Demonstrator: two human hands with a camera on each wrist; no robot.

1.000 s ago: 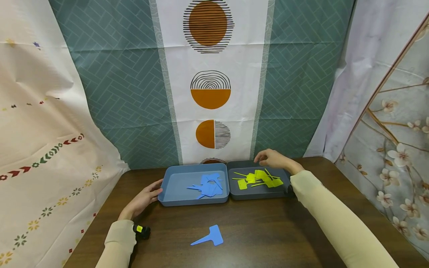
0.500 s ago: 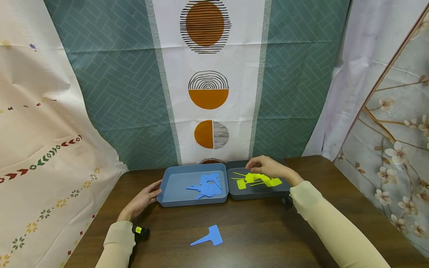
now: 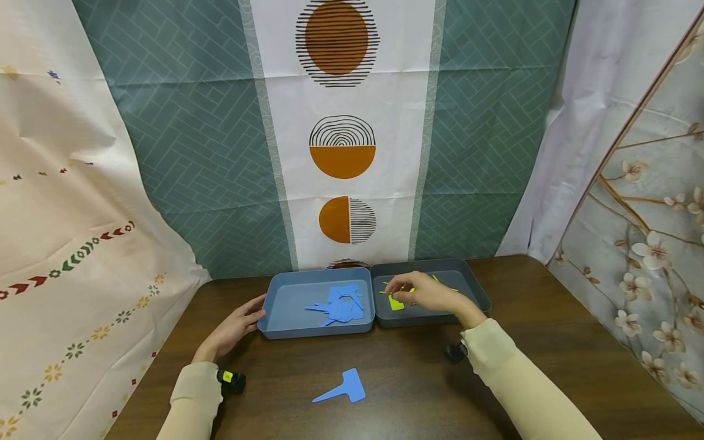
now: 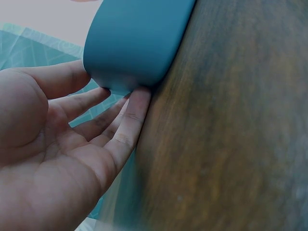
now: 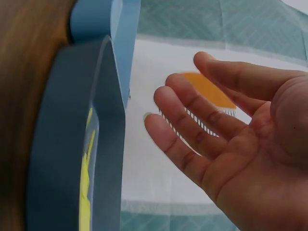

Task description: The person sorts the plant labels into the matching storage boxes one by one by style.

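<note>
My left hand [image 3: 232,330] touches the left end of a blue tray [image 3: 286,305] with its fingertips; in the left wrist view the fingers [image 4: 130,118] reach the tray's outer wall, loosely bent. Inside that tray lies a pile of flat blue T-shaped plant labels [image 3: 343,305]. Over the dark grey tray [image 3: 467,293] hovers my right hand [image 3: 426,293], its relaxed fingers holding nothing in the right wrist view. Yellow plant labels [image 3: 396,304] lie in the grey tray, mostly hidden under that hand in the head view.
A single blue plant label [image 3: 343,387] lies on the brown wooden table [image 3: 407,373] in front of the trays. The two trays stand side by side. Patterned cloths [image 3: 220,153] hang behind and at both sides of the table.
My right hand has moved left and toward me, from the back of the grey tray to over the yellow labels. My left hand stays at the blue tray.
</note>
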